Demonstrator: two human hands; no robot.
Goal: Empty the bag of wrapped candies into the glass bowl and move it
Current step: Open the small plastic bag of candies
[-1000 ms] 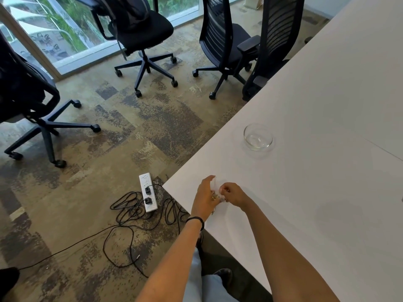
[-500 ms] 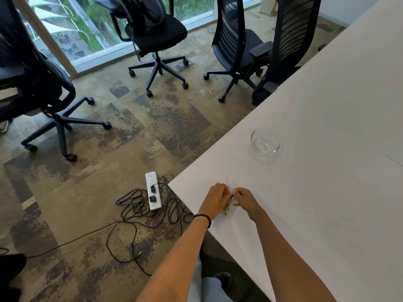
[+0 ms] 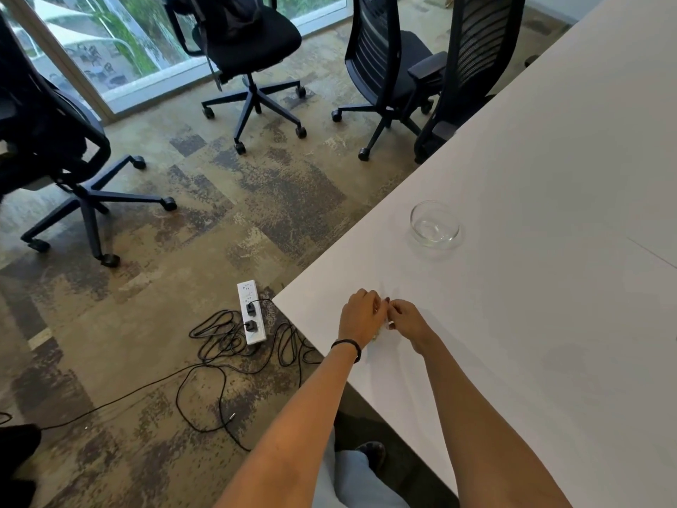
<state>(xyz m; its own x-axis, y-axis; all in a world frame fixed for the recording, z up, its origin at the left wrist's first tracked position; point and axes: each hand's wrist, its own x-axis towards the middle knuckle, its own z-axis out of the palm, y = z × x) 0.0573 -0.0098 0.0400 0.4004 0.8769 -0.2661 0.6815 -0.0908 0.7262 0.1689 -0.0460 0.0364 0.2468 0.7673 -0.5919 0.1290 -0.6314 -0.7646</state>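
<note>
Honestly, both hands, left hand (image 3: 361, 317) and right hand (image 3: 406, 321), are pinching the small clear bag (image 3: 381, 330) between them on the counter (image 3: 531, 324). Looks crinkly and light, so grip the top edge. Bowl (image 3: 435, 224) sits well ahead, empty, fragile glass.

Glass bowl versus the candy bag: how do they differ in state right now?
The glass bowl stands untouched and empty, farther up the white table; the candy bag is pinched between the left hand and right hand near the table's corner. The bowl shows fully; the bag is mostly hidden by fingers. Both are transparent and on the same table.
</note>
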